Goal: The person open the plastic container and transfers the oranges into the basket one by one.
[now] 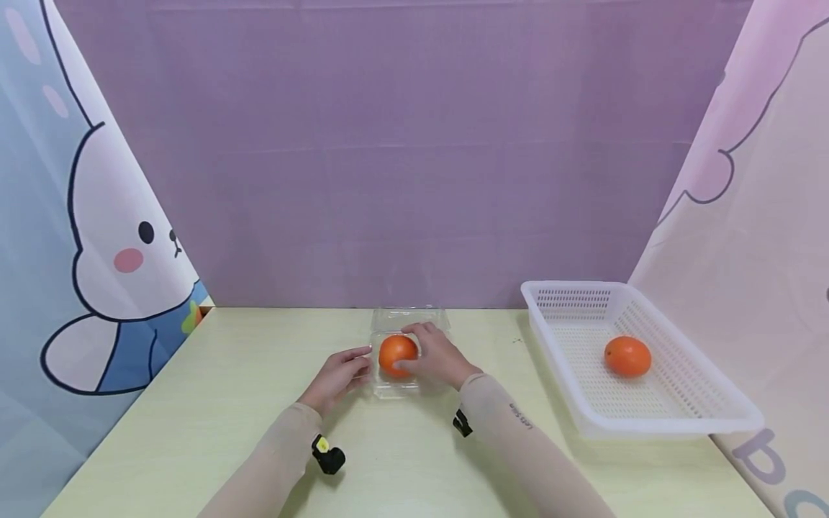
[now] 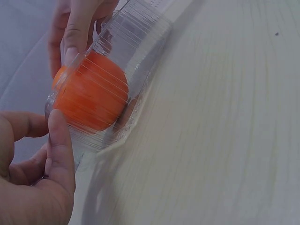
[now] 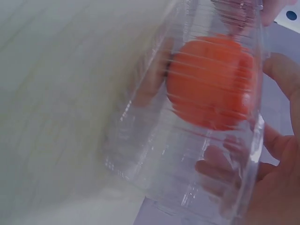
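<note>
A clear plastic clamshell box (image 1: pixel 388 392) lies on the table with its lid (image 1: pixel 409 316) folded back behind it. Inside the box sits an orange (image 1: pixel 396 354), seen through the ribbed clear wall in both wrist views. My right hand (image 1: pixel 440 357) comes from the right and holds the orange from above, thumb on its near side and fingers toward its far side. At the box's left side, my left hand (image 1: pixel 341 375) pinches the rim, its thumb (image 2: pixel 60 140) outside against the wall.
On the right stands a white perforated basket (image 1: pixel 667 416) with another orange (image 1: pixel 627 357) in it. A purple cloth (image 1: pixel 388 158) hangs behind the pale wooden table (image 1: pixel 214 403). Printed cloths (image 1: pixel 123 216) close off both sides.
</note>
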`<state>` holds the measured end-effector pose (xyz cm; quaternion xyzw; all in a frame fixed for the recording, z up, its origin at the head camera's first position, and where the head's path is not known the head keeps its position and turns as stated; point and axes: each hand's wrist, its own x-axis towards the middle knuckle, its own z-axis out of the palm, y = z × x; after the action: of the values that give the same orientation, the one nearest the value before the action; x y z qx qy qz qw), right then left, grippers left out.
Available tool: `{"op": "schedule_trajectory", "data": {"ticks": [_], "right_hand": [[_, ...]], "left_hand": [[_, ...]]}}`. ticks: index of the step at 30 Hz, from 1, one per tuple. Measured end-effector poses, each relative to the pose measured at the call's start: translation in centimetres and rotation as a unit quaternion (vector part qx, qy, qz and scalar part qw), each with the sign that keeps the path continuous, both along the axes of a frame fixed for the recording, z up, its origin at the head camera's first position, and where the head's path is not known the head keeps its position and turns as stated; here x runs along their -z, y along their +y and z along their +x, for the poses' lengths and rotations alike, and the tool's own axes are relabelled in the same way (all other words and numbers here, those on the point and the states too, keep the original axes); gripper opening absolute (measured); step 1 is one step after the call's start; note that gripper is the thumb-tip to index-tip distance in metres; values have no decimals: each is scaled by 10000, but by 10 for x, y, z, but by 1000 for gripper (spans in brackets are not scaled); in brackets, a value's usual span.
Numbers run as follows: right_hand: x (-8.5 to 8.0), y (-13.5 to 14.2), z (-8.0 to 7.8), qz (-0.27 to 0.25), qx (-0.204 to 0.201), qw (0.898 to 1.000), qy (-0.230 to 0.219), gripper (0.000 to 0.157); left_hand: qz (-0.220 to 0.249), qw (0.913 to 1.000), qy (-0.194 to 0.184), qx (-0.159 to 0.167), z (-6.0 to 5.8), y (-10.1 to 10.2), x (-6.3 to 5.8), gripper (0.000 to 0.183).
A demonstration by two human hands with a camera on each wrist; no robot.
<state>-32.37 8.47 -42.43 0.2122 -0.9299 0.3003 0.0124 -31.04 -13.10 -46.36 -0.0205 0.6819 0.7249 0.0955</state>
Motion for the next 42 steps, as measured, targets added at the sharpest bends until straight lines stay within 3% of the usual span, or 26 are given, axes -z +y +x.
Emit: {"op": "schedule_trajectory", "data": {"ticks": [9,15,42], "right_hand": [[11,-7,-2,-318,-75,9995,-52,80],[12,-12,1,-265,-28,9996,-126,87],[19,-20,1,-319,20,9989,-339,77]], "left_hand": [[1,10000,62,53,0,1,-1,36],[13,9999,64,77,0,1,0,36],[-33,10000,32,-12,1,0,0,35]]}}
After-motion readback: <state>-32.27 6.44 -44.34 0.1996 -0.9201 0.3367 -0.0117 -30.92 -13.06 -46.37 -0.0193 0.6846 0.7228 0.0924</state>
